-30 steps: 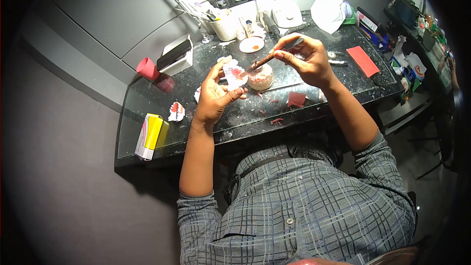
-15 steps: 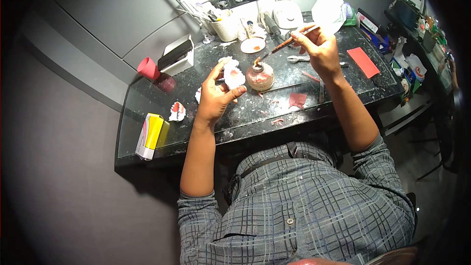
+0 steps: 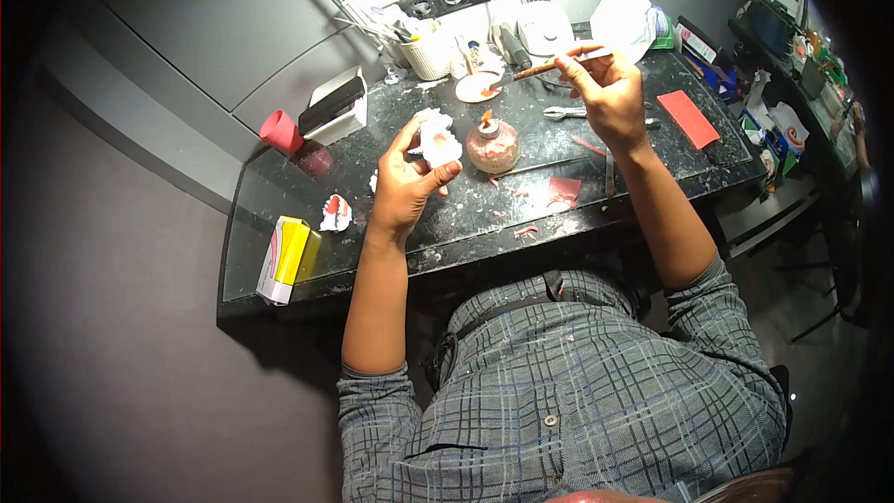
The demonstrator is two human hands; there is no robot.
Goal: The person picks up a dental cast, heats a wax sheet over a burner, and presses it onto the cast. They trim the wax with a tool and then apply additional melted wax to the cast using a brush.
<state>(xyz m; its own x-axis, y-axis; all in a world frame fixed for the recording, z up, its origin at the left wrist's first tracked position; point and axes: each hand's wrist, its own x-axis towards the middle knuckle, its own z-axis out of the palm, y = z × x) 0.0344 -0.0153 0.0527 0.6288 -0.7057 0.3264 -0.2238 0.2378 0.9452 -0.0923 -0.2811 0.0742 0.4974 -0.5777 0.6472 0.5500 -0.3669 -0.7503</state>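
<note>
In my left hand (image 3: 402, 188) is a white plaster dental cast (image 3: 440, 142) with a pinkish patch, gripped between thumb and fingers. My right hand (image 3: 610, 93) pinches the brown handle of a wax knife (image 3: 542, 67), its blade pointing left over the edge of a small round dish (image 3: 473, 91) with reddish wax in it. Between the hands stands a glass spirit lamp (image 3: 494, 149) with an orange flame at its wick. A second dental cast with red wax (image 3: 336, 212) lies on the table, left of my left hand.
A red wax sheet (image 3: 689, 119) lies at the right, a smaller pink piece (image 3: 563, 191) near the front edge. Metal pliers (image 3: 563, 113) rest behind it. A yellow-white box (image 3: 287, 259), a pink cup (image 3: 279, 130) and a white holder of tools (image 3: 428, 56) stand around.
The wax knife's tip has moved from the lamp flame up and back to the dish. My left hand with the dental cast has shifted only slightly.
</note>
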